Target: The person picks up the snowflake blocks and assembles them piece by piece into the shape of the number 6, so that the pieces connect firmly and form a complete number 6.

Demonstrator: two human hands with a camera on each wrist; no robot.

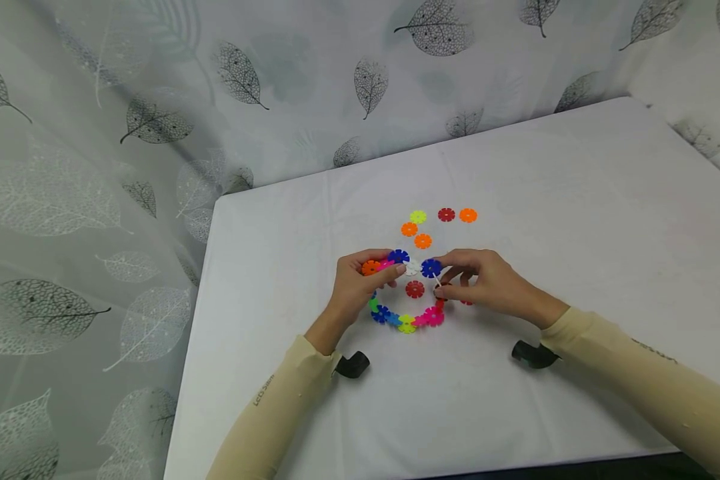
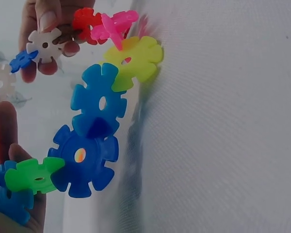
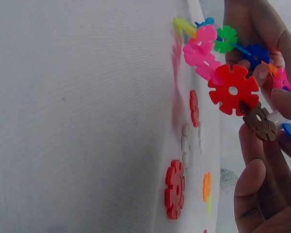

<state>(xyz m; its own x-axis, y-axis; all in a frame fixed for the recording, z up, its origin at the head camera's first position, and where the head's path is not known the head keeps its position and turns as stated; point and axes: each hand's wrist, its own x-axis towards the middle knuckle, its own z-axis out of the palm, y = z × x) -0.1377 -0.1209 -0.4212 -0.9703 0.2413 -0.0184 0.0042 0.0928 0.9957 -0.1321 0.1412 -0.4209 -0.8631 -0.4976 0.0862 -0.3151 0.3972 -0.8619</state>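
Both hands hold a chain of interlocking flower-shaped plastic discs, looped over the table in the head view. Its lower arc includes a yellow disc (image 1: 407, 325) and a pink disc (image 1: 435, 316). My left hand (image 1: 354, 283) pinches the loop's far left part, by an orange disc (image 1: 371, 267) and a dark blue disc (image 1: 399, 257). On the other side my right hand (image 1: 486, 277) grips the chain near another blue disc (image 1: 431, 268). In the right wrist view a brown disc (image 3: 260, 122) links to a red disc (image 3: 233, 90) beside the right fingertips.
Loose discs lie on the white-covered table (image 1: 576, 233): beyond the hands, a yellow-green disc (image 1: 418, 217), a dark red disc (image 1: 447, 215) and several orange ones (image 1: 468, 215). Another red disc (image 1: 415, 289) shows inside the loop. A leaf-patterned curtain (image 1: 312, 87) hangs behind the table.
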